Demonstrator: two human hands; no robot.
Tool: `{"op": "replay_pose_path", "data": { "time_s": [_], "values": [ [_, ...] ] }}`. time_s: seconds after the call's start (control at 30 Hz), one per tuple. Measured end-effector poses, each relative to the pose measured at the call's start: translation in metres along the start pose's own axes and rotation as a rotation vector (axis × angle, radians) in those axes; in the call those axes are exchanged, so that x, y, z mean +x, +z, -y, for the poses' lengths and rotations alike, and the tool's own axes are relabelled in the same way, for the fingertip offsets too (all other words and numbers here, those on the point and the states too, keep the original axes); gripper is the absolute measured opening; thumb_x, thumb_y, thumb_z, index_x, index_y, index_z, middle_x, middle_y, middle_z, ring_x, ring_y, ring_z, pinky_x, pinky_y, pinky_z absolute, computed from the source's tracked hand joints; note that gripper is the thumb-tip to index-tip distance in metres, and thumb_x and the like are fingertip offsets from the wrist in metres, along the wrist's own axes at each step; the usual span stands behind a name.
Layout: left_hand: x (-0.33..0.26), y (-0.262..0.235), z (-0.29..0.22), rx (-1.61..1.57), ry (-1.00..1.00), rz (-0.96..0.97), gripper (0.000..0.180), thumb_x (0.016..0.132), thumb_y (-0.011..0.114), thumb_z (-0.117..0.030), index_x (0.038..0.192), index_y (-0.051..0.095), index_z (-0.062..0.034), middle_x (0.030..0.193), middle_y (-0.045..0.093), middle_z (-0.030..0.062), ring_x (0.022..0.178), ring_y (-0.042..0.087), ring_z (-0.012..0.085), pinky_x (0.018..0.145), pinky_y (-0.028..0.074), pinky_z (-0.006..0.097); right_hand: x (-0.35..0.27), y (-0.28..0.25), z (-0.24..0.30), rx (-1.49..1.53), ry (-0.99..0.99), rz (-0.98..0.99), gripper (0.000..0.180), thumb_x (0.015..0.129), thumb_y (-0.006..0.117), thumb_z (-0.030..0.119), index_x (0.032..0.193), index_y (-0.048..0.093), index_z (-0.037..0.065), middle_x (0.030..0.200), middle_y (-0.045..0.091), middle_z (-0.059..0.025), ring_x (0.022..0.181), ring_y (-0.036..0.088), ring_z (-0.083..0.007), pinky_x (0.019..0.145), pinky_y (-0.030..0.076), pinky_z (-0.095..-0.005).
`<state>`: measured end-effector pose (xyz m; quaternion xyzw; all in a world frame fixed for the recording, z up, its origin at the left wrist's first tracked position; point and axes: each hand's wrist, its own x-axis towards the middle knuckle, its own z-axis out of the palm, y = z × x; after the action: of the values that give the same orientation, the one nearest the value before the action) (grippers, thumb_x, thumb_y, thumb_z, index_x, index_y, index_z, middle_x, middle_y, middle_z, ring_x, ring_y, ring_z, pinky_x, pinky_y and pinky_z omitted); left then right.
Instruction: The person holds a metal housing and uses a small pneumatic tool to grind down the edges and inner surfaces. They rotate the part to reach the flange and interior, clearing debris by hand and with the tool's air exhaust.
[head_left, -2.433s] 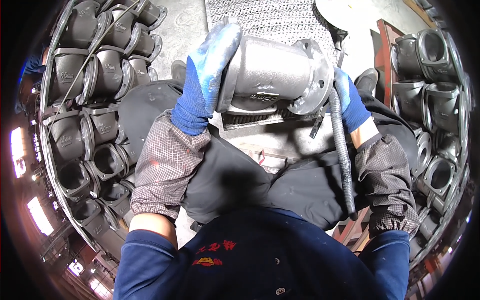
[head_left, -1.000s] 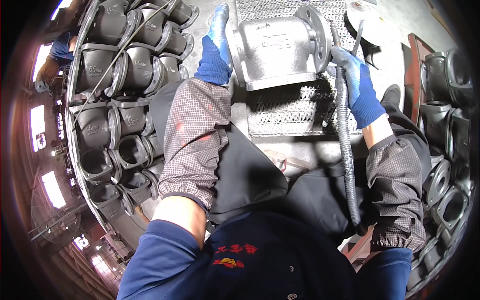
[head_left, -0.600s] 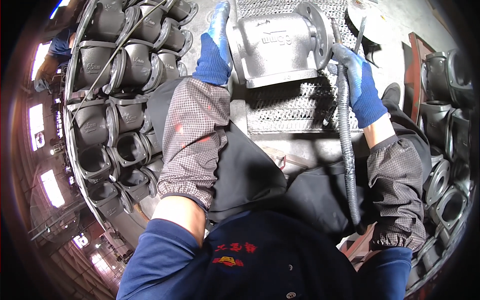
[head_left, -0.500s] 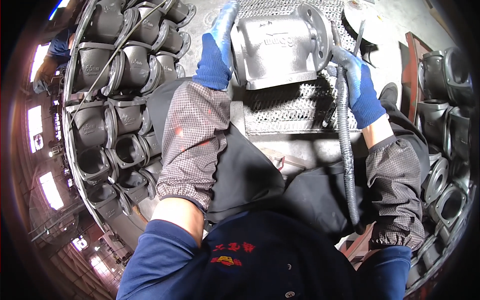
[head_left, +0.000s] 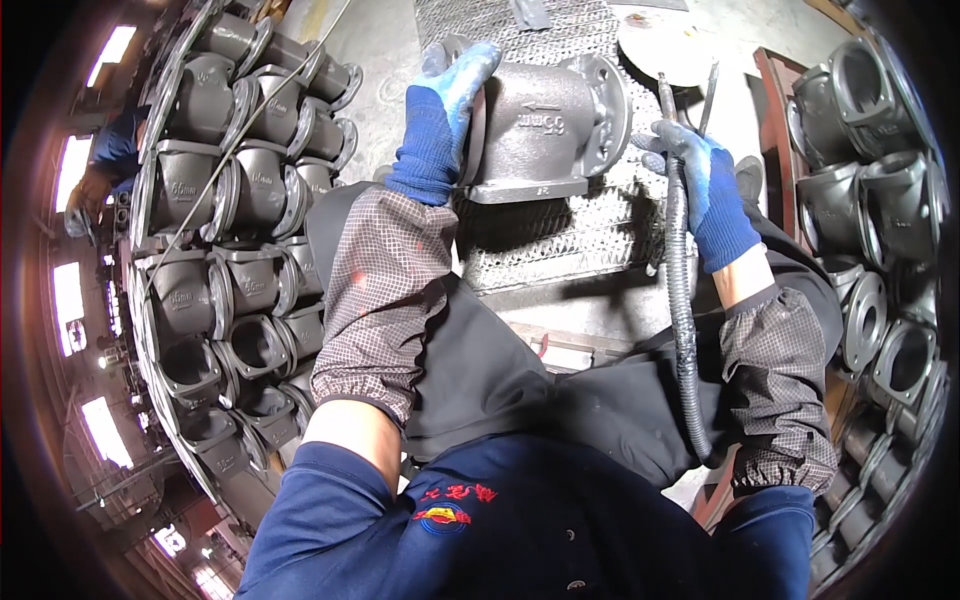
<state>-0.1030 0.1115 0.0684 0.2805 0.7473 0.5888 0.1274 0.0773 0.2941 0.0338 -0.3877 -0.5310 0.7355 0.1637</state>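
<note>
A grey cast-metal flanged valve body [head_left: 545,130] rests on a perforated metal work surface [head_left: 570,235] in front of me. My left hand [head_left: 440,125], in a blue glove, grips the valve body's left flange. My right hand [head_left: 705,185], also gloved in blue, holds a slim tool with a black ribbed hose [head_left: 682,320] that hangs down past my right forearm. The tool's tip sits just right of the valve body's right flange.
Several grey valve castings [head_left: 230,200] are stacked in rows on my left. More castings [head_left: 870,190] stand on my right by a red-brown frame [head_left: 775,120]. A round grey disc [head_left: 665,45] lies at the back. A person in blue [head_left: 105,165] works far left.
The valve body has gone from held up in both hands to lying on the perforated surface. My right hand has drawn slightly away from its right flange, still holding the hosed tool.
</note>
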Motion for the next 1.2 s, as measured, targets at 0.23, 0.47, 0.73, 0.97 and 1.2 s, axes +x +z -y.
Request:
{"op": "replay_pose_path", "data": {
  "time_s": [0.23, 0.47, 0.73, 0.97, 1.2],
  "values": [
    [0.014, 0.015, -0.009, -0.06, -0.159, 0.059, 0.038, 0.092, 0.057, -0.019, 0.126, 0.057, -0.0001, 0.127, 0.058, 0.0147, 0.118, 0.054, 0.0221, 0.105, 0.037, 0.03, -0.015, -0.04, 0.007, 0.189, 0.027, 0.193, 0.047, 0.085, 0.065, 0.021, 0.118, 0.053, -0.01, 0.103, 0.063, -0.0162, 0.09, 0.067, -0.0235, 0.073, 0.053, -0.0272],
    [0.021, 0.034, -0.006, 0.583, 0.065, 0.304, 0.087, 0.075, 0.066, -0.051, 0.146, 0.033, -0.0123, 0.13, 0.054, 0.0205, 0.116, 0.056, 0.03, 0.097, 0.044, 0.033, -0.02, -0.049, 0.008, 0.305, 0.016, 0.38, 0.046, 0.096, 0.043, 0.031, 0.126, 0.052, -0.002, 0.104, 0.067, -0.0131, 0.065, 0.054, -0.0048, 0.047, 0.041, -0.0147],
    [-0.048, 0.092, -0.028, 0.719, 0.625, 0.686, 0.055, 0.07, 0.07, -0.035, 0.118, 0.062, -0.011, 0.075, 0.066, 0.0074, 0.068, 0.064, 0.0266, 0.059, 0.05, 0.035, -0.025, -0.058, 0.012, 0.619, 0.014, 0.507, 0.051, 0.1, 0.04, 0.032, 0.129, 0.044, -0.009, 0.105, 0.064, -0.024, 0.054, 0.055, -0.0063, 0.043, 0.044, -0.0139],
    [-0.084, 0.076, -0.037, 0.111, 0.405, 0.25, 0.02, 0.09, 0.058, -0.014, 0.097, 0.067, 0.0026, 0.087, 0.068, 0.0176, 0.075, 0.067, 0.0279, 0.068, 0.052, 0.037, -0.054, -0.051, 0.023, 0.435, 0.137, 0.705, 0.04, 0.099, 0.045, 0.028, 0.119, 0.056, -0.004, 0.085, 0.069, -0.0096, 0.046, 0.046, -0.0028, 0.042, 0.035, -0.0133],
    [-0.139, 0.05, -0.053, -0.541, -0.208, 0.463, 0.048, 0.102, 0.036, -0.033, 0.125, 0.051, 0.0063, 0.111, 0.063, 0.0168, 0.103, 0.06, 0.0204, 0.093, 0.045, 0.032, -0.091, -0.02, 0.01, 0.142, 0.407, 1.11, 0.036, 0.094, 0.052, 0.028, 0.108, 0.062, -0.003, 0.079, 0.07, -0.0105, 0.048, 0.054, -0.0056, 0.042, 0.039, -0.0169]
  ]
}}
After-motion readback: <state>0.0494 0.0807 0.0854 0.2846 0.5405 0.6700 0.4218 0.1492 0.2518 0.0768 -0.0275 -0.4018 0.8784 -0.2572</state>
